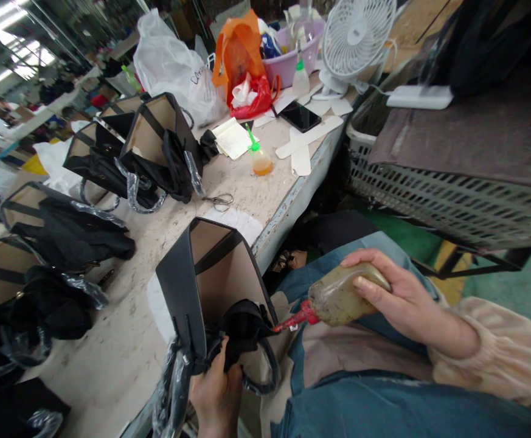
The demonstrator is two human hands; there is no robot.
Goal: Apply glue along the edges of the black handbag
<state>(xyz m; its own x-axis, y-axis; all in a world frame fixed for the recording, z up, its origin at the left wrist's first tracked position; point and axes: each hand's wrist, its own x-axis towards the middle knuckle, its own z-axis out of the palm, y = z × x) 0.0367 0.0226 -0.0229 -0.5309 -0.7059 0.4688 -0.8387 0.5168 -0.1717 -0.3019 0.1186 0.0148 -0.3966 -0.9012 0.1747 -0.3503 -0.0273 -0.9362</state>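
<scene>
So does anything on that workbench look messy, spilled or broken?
Nothing looks spilled or broken. The table is cluttered and stained, and the squeeze bottle in the right hand is grimy. The black bag held by the left hand overhangs the table edge.

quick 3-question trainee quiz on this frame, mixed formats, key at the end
1. True or false: the right hand holds a squeeze bottle whose red nozzle points at the black bag.
2. Multiple choice: what lies on the worktable just beyond the open bag? A) scissors B) hammer C) stapler
3. Fill in: the left hand grips the bag's dark ____ at its lower edge.

Key
1. True; the nozzle tip sits at the dark lining bunched at the bag's mouth.
2. A; the scissors lie on the tabletop beside a white sheet.
3. lining
</scene>
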